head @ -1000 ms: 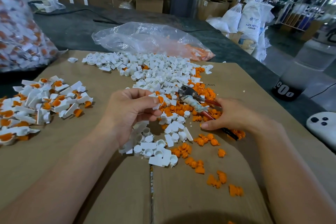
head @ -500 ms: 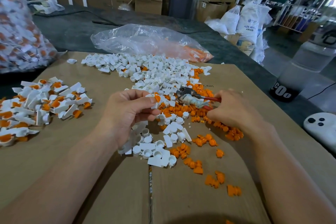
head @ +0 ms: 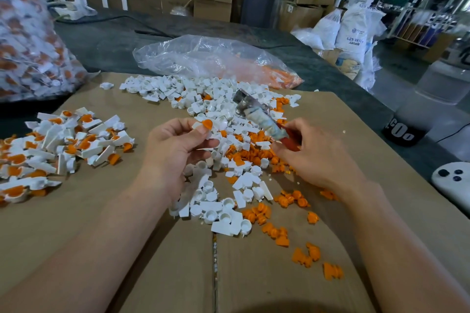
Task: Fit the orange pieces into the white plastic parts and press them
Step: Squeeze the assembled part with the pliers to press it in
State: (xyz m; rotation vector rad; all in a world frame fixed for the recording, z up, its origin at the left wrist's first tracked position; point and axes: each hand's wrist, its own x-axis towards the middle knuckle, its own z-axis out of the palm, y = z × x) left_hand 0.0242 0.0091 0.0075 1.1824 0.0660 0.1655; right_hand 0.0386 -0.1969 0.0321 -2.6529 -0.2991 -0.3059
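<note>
left hand (head: 178, 147) pinches white part (head: 197, 125), orange piece (head: 207, 123) on top | right hand (head: 312, 157) grips pliers (head: 255, 115) | press step: pliers should close squarely over piece, part held steady

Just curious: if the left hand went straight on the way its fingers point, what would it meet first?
Probably the pliers in the right hand. The left hand, pinching an orange-capped part, points toward them, though depth is unclear.

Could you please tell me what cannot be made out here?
Head view: whether the orange piece is fully seated in the white part; the left hand covers the joint.
Head view: the pliers; handles hidden by the right hand, head blurred.
Head view: bag of finished parts, cut off by the left edge.
</note>
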